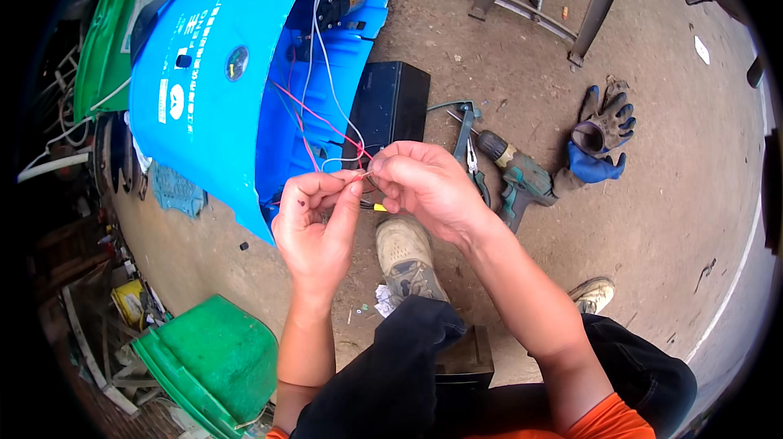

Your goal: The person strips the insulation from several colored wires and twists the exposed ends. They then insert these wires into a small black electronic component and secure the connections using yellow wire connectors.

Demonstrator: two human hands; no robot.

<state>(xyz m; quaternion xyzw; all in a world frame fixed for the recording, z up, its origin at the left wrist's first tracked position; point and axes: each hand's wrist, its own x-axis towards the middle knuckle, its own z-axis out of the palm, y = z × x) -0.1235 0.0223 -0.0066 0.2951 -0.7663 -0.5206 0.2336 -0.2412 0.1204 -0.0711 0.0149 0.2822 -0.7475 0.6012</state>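
Observation:
My left hand (pixel 320 219) is closed in a pinch on a red wire (pixel 357 179) just below the opened blue plastic housing (pixel 196 72). My right hand (pixel 420 186) meets it from the right, thumb and forefinger pinched at the wire's bare copper end (pixel 367 174). Red and white wires (pixel 320 117) hang from inside the housing, where a dark motor-like unit (pixel 334 8) is mounted. Behind my hands a black box (pixel 391 105) sits against the housing. Part of a yellow piece (pixel 380 207) shows under my right fingers.
A cordless drill (pixel 522 182), pliers (pixel 473 160) and work gloves (pixel 603 125) lie on the concrete floor (pixel 652 251) at right. A stool frame (pixel 587 15) stands behind. Green plastic containers (pixel 204 341) and clutter are at left. My boot (pixel 404 255) is beneath my hands.

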